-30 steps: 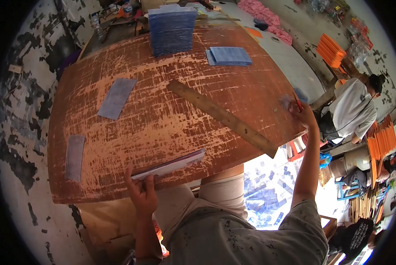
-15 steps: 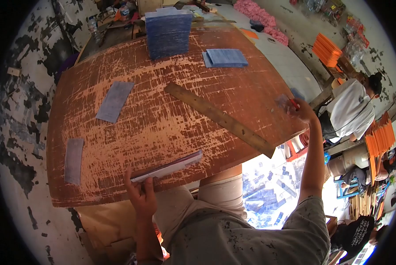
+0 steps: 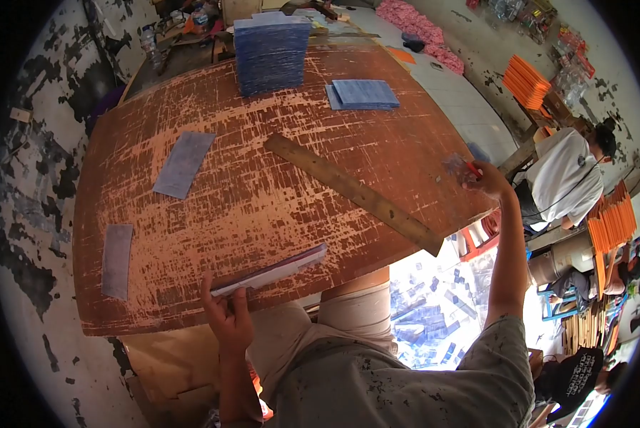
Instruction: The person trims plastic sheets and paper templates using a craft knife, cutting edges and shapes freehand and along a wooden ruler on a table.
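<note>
at the scuffed table point(image 3: 155, 250), pinches slim sheets point(image 3: 277, 271) by one end in the left hand point(image 3: 228, 319), along the near edge; grips a small red item point(image 3: 472, 169) in the right hand point(image 3: 490, 182), at the right edge, past the ruler point(image 3: 355, 192).

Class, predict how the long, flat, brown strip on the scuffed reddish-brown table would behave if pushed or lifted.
The long, flat, brown strip is probably stiff, given its straight edges. Lying flat, it would likely slide rather than roll.
</note>
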{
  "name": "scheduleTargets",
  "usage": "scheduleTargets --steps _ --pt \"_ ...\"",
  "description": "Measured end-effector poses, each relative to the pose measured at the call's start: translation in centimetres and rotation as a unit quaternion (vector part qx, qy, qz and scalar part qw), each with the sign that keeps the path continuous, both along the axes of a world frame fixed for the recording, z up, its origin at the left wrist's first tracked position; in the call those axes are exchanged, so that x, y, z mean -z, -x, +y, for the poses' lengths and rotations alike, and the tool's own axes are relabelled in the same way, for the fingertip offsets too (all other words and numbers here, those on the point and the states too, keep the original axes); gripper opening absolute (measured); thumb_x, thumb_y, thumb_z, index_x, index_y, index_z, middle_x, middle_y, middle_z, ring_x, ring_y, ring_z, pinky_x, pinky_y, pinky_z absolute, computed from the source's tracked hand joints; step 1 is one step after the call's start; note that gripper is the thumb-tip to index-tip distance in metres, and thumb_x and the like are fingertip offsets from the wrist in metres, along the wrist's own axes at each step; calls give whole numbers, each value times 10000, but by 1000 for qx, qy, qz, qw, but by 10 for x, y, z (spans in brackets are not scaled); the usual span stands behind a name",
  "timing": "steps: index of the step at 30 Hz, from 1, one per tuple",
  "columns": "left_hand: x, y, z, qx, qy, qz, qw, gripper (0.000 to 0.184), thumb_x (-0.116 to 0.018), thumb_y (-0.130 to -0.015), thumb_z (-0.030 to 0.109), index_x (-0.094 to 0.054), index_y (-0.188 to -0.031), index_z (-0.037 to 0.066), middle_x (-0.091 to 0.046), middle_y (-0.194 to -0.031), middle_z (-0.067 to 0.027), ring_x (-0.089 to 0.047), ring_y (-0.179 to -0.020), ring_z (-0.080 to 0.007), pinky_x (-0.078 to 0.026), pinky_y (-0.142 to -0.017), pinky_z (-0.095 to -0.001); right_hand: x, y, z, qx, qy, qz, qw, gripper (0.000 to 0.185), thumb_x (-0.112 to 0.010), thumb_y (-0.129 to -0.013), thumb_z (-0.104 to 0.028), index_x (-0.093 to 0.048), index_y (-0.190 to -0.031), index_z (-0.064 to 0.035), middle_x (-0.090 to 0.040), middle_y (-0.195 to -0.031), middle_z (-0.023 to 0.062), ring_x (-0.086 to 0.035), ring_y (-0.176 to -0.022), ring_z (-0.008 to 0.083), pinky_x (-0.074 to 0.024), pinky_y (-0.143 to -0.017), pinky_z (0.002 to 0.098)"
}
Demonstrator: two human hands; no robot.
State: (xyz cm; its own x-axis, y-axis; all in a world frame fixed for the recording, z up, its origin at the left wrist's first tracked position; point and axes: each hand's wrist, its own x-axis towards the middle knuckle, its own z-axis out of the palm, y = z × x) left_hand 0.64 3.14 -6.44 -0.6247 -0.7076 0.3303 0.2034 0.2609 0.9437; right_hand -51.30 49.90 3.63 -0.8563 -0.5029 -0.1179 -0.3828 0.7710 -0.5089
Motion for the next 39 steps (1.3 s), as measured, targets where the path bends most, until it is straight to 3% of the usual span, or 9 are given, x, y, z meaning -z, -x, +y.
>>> scheduleTargets --steps 13,16,24,28,31,33,34,36,39 --pt "5 -7 -1 -15 6 -42 999 688 -662 -1097 22 -301 -1678 -47 -567 -1495 -194 -648 -1176 -202 -542 -999 -313 8 3 8 22 -14 -33 999 416 -950 -848 -130 -754 -1196 -15 -755 -1016 60 -674 -962 182 -539 -901 371" --pt "6 -7 0 -27 13 -60 998 691 -663 -1098 23 -297 -1679 -50 -581 -1459 -192 -650 -1167 -201 -542 -998 -313 5 -6 3 7 74 -40 996 353 -943 -856 -143 -760 -1134 -27 -750 -992 59 -673 -958 177 -539 -888 371" --pt "2 -4 1 -15 4 -27 1000 691 -661 -1100 23 -292 -1678 -55 -621 -1377 -190 -657 -1170 -208 -547 -985 -318 3 3 9 7 -71 -29 997 371 -919 -870 -110 -707 -1154 -5 -698 -1001 22 -668 -936 158 -568 -864 336" --pt "2 -5 1 -16 6 -36 999 690 -661 -1101 25 -291 -1677 -55 -615 -1395 -199 -658 -1186 -216 -544 -1003 -323 9 2 18 9 -38 -23 999 345 -898 -862 -85 -708 -1140 -11 -678 -964 21 -668 -939 162 -560 -855 345" --pt "2 -5 1 -19 11 -37 999 691 -664 -1101 31 -292 -1677 -57 -591 -1434 -209 -654 -1201 -219 -548 -1008 -328 1 -8 23 -13 39 91 995 350 -925 -843 -201 -706 -1041 -13 -650 -853 48 -615 -800 174 -513 -743 397" --pt "5 -6 0 -24 11 -42 999 692 -666 -1101 34 -293 -1677 -58 -577 -1455 -214 -651 -1208 -219 -550 -1008 -330 -26 -24 16 192 84 29 977 289 -873 -894 -215 -697 -983 -5 -612 -740 24 -578 -650 129 -485 -612 365" --pt "8 -7 -1 -36 30 -49 998 693 -667 -1101 36 -294 -1678 -56 -568 -1465 -213 -649 -1211 -220 -551 -1008 -332 -23 -22 13 193 83 29 977 289 -873 -894 -215 -697 -983 -5 -612 -740 24 -578 -650 129 -485 -612 365" --pt "8 -5 0 -42 49 -55 996 694 -668 -1101 38 -295 -1679 -54 -559 -1475 -213 -647 -1214 -220 -551 -1007 -333 -19 -16 8 183 141 170 958 264 -835 -932 -233 -724 -944 7 -578 -657 0 -544 -555 91 -437 -529 331" --pt "2 -4 1 -18 9 -40 999 694 -673 -1101 47 -304 -1680 -51 -570 -1461 -203 -648 -1210 -222 -546 -1020 -339 -19 -22 -28 170 168 173 955 255 -822 -944 -238 -729 -895 -5 -571 -652 -7 -557 -591 84 -447 -557 331"
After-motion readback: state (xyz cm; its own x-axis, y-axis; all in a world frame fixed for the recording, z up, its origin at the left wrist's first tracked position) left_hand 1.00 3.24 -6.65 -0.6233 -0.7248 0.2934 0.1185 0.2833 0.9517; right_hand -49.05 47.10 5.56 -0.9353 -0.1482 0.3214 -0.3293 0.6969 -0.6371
